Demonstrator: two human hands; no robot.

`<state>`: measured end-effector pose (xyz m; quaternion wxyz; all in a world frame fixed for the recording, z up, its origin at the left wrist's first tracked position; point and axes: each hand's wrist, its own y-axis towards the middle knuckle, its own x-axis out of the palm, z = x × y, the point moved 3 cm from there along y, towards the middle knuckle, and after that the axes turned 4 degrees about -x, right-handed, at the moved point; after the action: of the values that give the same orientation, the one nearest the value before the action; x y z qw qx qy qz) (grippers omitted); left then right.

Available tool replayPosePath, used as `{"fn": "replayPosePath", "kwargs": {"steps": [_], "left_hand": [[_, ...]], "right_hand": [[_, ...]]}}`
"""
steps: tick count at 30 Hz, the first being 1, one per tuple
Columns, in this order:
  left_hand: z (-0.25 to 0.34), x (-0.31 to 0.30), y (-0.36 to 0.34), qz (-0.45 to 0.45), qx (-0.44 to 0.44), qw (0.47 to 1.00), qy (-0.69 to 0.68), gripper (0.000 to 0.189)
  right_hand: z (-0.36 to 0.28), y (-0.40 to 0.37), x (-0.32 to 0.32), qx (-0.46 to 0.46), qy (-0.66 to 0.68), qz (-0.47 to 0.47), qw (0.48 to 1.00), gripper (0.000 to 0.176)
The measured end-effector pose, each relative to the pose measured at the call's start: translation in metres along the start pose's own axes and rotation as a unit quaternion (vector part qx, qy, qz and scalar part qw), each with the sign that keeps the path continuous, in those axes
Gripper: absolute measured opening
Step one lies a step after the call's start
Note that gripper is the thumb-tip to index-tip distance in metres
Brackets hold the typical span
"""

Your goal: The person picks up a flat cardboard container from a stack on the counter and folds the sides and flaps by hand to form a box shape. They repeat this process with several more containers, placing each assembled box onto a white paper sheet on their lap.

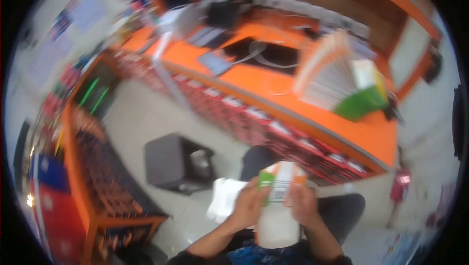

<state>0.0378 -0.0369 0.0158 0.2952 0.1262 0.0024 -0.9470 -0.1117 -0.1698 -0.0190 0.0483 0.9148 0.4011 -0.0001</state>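
The person's left hand [249,205] grasped the left edge of a packet [278,223], and the right hand [304,205] held its right edge, fingers curled in at the upper part. The packet was above the person's lap, between two dark-clad knees. Its upper part carried green and orange patches with a barcode on white (the print was too blurred to read), while the lower part was plain and pale. Just beside the left hand, on its outer side, showed a white bundle [225,199], its exact nature unclear.

Beyond the knees, a dark grey stool [163,160] stood on the pale floor [139,111]. Farther off ran a long orange counter [359,135], with red patterned goods [234,118] along its front. Toward its right end lay a fanned stack [325,72] of pale, orange-edged pieces, with a green item [361,103] at its near side. A bluish-grey flat device [215,63] lay near a black panel [264,52] farther left. An orange-framed rack [74,172] of dark goods stood to the left.
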Motion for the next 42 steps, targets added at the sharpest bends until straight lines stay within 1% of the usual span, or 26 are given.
{"fn": "replayPosePath", "kwargs": {"steps": [1, 3, 4, 6, 7, 8, 9, 10, 11, 12, 13, 16, 18, 19, 20, 21, 22, 23, 24, 27, 29, 33, 35, 36, 38, 42], "left_hand": [[0.002, 0.0, 0.004, -0.005, 0.041, 0.999, 0.008, 0.026], [-0.009, 0.009, 0.004, -0.054, -0.04, 0.998, 0.011, 0.027], [-0.016, 0.017, -0.003, -0.067, -0.085, 0.994, -0.006, 0.027], [-0.024, 0.028, -0.013, -0.093, -0.189, 0.97, -0.125, 0.031], [-0.024, 0.03, -0.008, -0.102, -0.183, 0.971, -0.119, 0.031], [-0.021, 0.026, -0.003, -0.084, -0.176, 0.975, -0.104, 0.026], [-0.015, 0.024, 0.001, -0.067, -0.168, 0.979, -0.092, 0.021], [-0.005, 0.031, 0.007, -0.075, -0.163, 0.98, -0.09, 0.021], [0.016, 0.034, 0.016, 0.01, -0.049, 0.995, -0.09, 0.017], [0.03, 0.033, 0.02, 0.095, 0.066, 0.989, -0.091, 0.024], [0.033, 0.031, 0.025, 0.08, 0.107, 0.989, -0.063, 0.04], [0.046, 0.035, 0.033, 0.036, 0.15, 0.98, -0.127, 0.037], [0.051, 0.036, 0.042, 0.011, 0.166, 0.976, -0.141, 0.045], [0.061, 0.036, 0.049, 0.031, 0.216, 0.964, -0.15, 0.051], [0.069, 0.034, 0.052, 0.051, 0.266, 0.949, -0.159, 0.057], [0.061, 0.032, 0.053, 0.049, 0.275, 0.952, -0.123, 0.064], [0.055, 0.033, 0.049, 0.046, 0.277, 0.952, -0.125, 0.064], [0.048, 0.036, 0.045, 0.037, 0.238, 0.966, -0.09, 0.062], [0.041, 0.039, 0.042, 0.028, 0.199, 0.978, -0.055, 0.061], [0.031, 0.051, 0.028, -0.02, 0.158, 0.984, -0.084, 0.06], [0.022, 0.054, 0.021, -0.035, 0.141, 0.985, -0.093, 0.059], [0.007, 0.043, 0.017, -0.014, 0.102, 0.992, -0.075, 0.059], [0.009, 0.038, 0.021, -0.003, 0.101, 0.992, -0.078, 0.058], [0.01, 0.034, 0.024, 0.003, 0.1, 0.992, -0.082, 0.057], [0.018, 0.026, 0.041, 0.004, 0.106, 0.992, -0.064, 0.056], [0.097, 0.029, 0.094, -0.001, 0.337, 0.933, 0.128, 0.046]], "right_hand": [[-0.019, 0.001, 0.001, 0.0, -0.078, 0.004, 0.997, 0.031], [-0.028, 0.003, -0.008, -0.137, -0.146, 0.088, 0.976, 0.032], [-0.038, -0.004, -0.014, -0.13, -0.165, 0.108, 0.972, 0.032], [-0.044, -0.006, -0.017, -0.058, -0.106, 0.119, 0.985, 0.035], [-0.027, -0.006, -0.023, 0.113, -0.059, 0.084, 0.988, 0.036], [-0.019, -0.002, -0.026, 0.11, -0.048, 0.091, 0.989, 0.036], [-0.006, 0.0, -0.025, 0.178, 0.156, 0.066, 0.969, 0.036], [0.003, -0.001, -0.026, 0.234, 0.346, 0.037, 0.908, 0.04], [0.009, -0.008, -0.026, 0.253, 0.35, 0.004, 0.902, 0.045], [0.009, -0.016, -0.023, 0.25, 0.351, 0.009, 0.902, 0.045], [0.007, -0.024, -0.018, 0.278, 0.353, -0.022, 0.893, 0.048], [-0.004, -0.037, -0.025, 0.302, 0.381, -0.094, 0.869, 0.055], [-0.042, -0.03, -0.055, 0.193, 0.217, -0.118, 0.95, 0.054], [-0.05, -0.027, -0.078, 0.118, 0.137, -0.051, 0.982, 0.048], [-0.064, -0.017, -0.094, 0.004, 0.154, 0.092, 0.984, 0.041], [-0.066, -0.013, -0.134, -0.117, -0.137, 0.131, 0.975, 0.035], [-0.113, 0.008, -0.143, -0.118, -0.052, 0.281, 0.951, 0.034], [-0.105, 0.031, -0.174, -0.19, -0.11, 0.394, 0.892, 0.037], [-0.153, 0.059, -0.177, -0.21, -0.075, 0.43, 0.875, 0.038], [-0.168, 0.138, -0.228, -0.272, -0.177, 0.438, 0.838, 0.044], [-0.168, 0.173, -0.233, -0.183, -0.292, 0.362, 0.866, 0.052], [-0.168, 0.194, -0.198, -0.193, -0.406, 0.293, 0.844, 0.053], [-0.172, 0.174, -0.161, -0.145, -0.572, 0.268, 0.762, 0.05], [-0.16, 0.171, -0.154, -0.143, -0.57, 0.265, 0.764, 0.05], [-0.139, 0.171, -0.143, -0.208, -0.665, 0.265, 0.666, 0.051], [-0.128, 0.174, -0.151, -0.2, -0.676, 0.265, 0.658, 0.052]]}}
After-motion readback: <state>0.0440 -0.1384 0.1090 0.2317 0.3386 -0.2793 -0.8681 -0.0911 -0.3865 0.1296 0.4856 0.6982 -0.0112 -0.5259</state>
